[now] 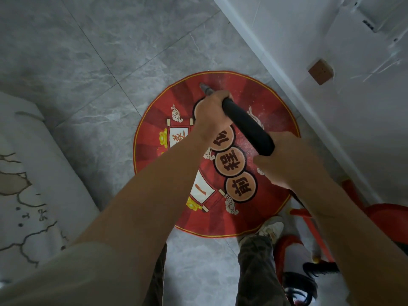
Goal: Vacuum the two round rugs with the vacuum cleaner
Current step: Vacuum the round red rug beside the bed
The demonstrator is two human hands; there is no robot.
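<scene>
A round red rug (271,107) with gold trim, scrolls and round character medallions lies on the grey tiled floor beside the wall. White dust speckles its far right part. I hold the vacuum's black wand (247,127) over it with both hands. My left hand (213,115) grips the wand near its grey nozzle (205,89), whose tip reaches the rug's far side. My right hand (289,160) grips the wand's near end. Only one rug is in view.
The red vacuum cleaner body (375,219) and its black hose (320,268) stand at my right, by the white wall (331,107). A brown socket (320,71) is on the wall. A pale patterned carpet (26,173) lies on the left. My shoe (270,228) touches the rug's near edge.
</scene>
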